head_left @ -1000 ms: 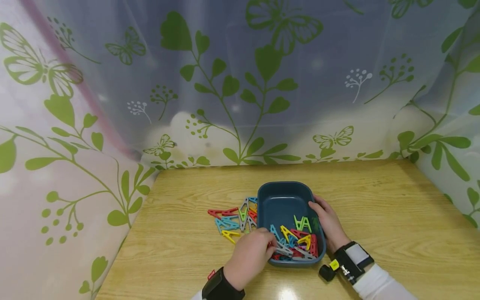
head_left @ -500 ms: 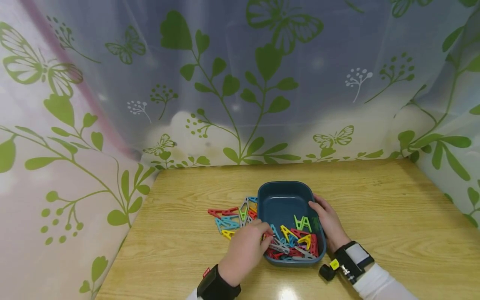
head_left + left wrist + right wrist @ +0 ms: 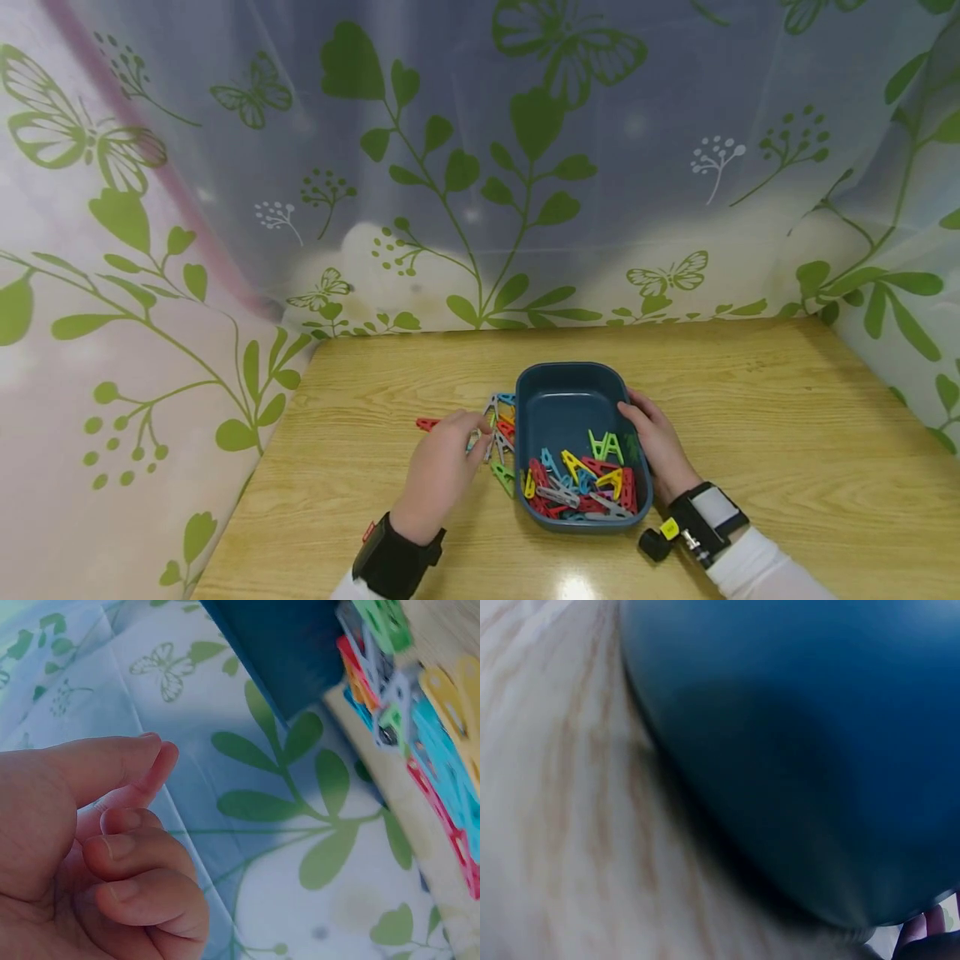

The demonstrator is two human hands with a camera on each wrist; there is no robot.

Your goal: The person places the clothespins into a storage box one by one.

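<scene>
A dark blue plastic bin [image 3: 566, 417] stands on the table, with several coloured clothespins [image 3: 576, 465] heaped in its near end. My right hand [image 3: 660, 442] holds the bin's right side, thumb at the rim and the other fingers along the outer wall. Left of the bin, my left hand [image 3: 442, 467] hovers over a loose pile of clothespins [image 3: 442, 735], covering part of it in the head view. Its fingers are loosely curled, thumb and index tips close together. Nothing shows between them in the left wrist view.
A green clothespin [image 3: 502, 477] lies close to the bin's left wall. The wooden table [image 3: 765, 417] runs back to a curtain [image 3: 637, 167] printed with leaves and butterflies, which also hangs at both sides.
My left hand has left the bin's near left corner and moved left over the pile. A red and a yellow clothespin now show in that corner. The right hand stays put.
</scene>
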